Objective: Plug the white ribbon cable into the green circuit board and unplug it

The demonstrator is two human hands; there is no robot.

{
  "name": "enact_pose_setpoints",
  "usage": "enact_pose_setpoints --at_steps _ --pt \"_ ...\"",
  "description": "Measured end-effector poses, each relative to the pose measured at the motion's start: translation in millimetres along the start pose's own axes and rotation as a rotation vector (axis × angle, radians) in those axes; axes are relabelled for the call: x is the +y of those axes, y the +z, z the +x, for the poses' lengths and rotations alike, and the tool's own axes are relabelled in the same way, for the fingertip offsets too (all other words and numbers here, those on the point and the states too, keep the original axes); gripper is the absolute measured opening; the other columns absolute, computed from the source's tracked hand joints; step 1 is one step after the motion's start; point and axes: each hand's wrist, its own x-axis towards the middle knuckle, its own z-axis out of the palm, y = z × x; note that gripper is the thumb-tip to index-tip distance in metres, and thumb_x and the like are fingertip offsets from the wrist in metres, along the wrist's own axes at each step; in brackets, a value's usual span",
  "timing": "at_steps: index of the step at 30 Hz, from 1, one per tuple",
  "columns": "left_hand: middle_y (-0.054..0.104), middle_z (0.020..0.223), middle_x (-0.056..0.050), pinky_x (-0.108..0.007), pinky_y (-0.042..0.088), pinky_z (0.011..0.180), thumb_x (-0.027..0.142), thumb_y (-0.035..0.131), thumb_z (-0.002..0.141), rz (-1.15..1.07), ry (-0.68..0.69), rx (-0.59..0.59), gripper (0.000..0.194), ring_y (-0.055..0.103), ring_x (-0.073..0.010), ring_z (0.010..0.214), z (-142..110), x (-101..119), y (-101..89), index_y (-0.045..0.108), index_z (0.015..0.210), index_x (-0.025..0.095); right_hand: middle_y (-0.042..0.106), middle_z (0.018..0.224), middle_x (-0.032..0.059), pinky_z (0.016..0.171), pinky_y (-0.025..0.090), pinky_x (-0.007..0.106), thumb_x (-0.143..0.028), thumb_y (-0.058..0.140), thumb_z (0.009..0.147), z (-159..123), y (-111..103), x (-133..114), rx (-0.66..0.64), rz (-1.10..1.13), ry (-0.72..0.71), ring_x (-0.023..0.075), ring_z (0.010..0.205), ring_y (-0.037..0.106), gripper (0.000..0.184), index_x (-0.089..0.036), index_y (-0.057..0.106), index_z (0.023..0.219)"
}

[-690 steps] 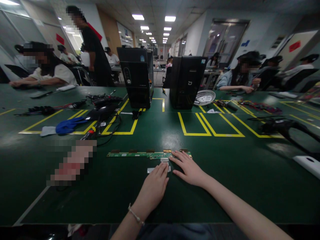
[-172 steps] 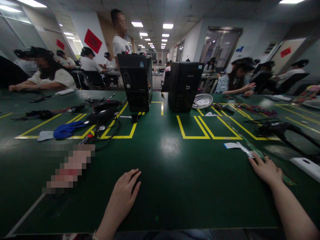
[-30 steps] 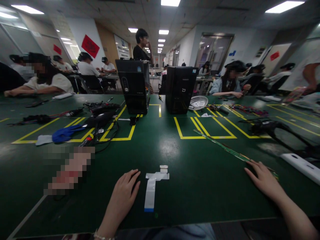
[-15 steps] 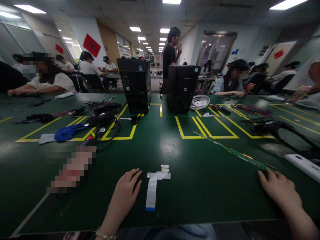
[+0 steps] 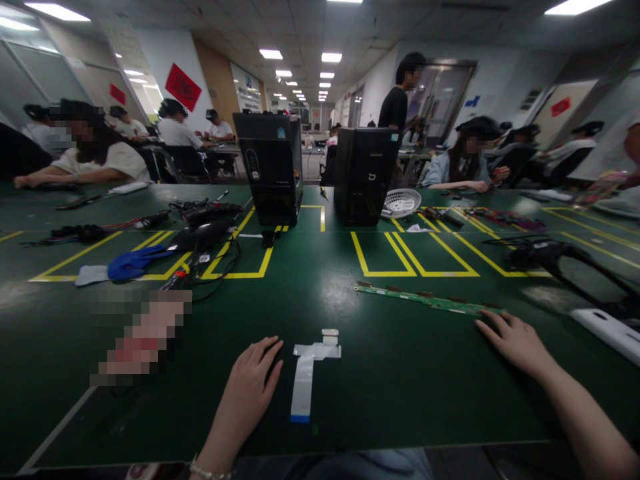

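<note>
A long, narrow green circuit board [image 5: 425, 299] lies slantwise on the right half of the green table. My right hand [image 5: 515, 339] has its thumb and fingers closed at the near right end of that board, which they partly hide. On the left, my left hand [image 5: 254, 377] rests on the tabletop, fingers stretched out and holding nothing. Just right of it is a white flat ribbon cable [image 5: 303, 387], folded into a T shape, with a blue end toward me and a small connector at the far end. The cable and my left hand are apart.
Two black computer towers [image 5: 273, 170] stand at the back. Blue gloves [image 5: 137, 262], black cables and a tool lie left. A white round grille [image 5: 400, 203], coloured wires, a black frame-like part [image 5: 565, 257] and a white power strip [image 5: 607, 333] are right. People sit beyond.
My right hand has moved left, and the circuit board has shifted left and turned flatter across the table. My left hand and the ribbon cable stay put. A standing person moved right.
</note>
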Motion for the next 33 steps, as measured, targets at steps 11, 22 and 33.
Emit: enact_pose_setpoints --at_steps 11,22,33 --pt "0.057 0.131 -0.009 -0.049 0.041 0.104 0.031 0.042 0.096 -0.013 0.01 0.017 0.037 0.052 -0.0269 0.121 0.7 -0.8 0.5 0.056 0.129 0.02 0.052 0.125 0.017 0.097 0.043 0.045 -0.068 0.028 0.089 -16.1 -63.8 -158.2 -0.204 0.127 -0.359 0.0323 0.117 0.047 0.072 -0.022 0.046 0.142" --pt "0.057 0.131 -0.009 -0.05 0.041 0.104 0.029 0.043 0.096 -0.031 0.003 0.022 0.036 0.052 -0.0263 0.122 0.0 1.9 -2.3 0.056 0.129 0.02 0.053 0.126 0.0161 0.094 0.044 0.046 -0.059 0.038 0.092 -57.7 -75.1 -256.3 -0.102 0.232 -0.698 0.0308 0.115 0.047 0.063 -0.02 0.046 0.141" --pt "0.058 0.13 -0.009 -0.048 0.041 0.105 0.028 0.043 0.096 -0.02 0.008 0.019 0.035 0.053 -0.026 0.12 1.7 2.8 -2.8 0.057 0.127 0.019 0.052 0.13 0.0112 0.098 0.042 0.042 -0.04 0.038 0.097 -31.2 -89.9 -269.3 -0.074 0.31 -0.883 0.0251 0.118 0.048 0.039 -0.023 0.058 0.126"
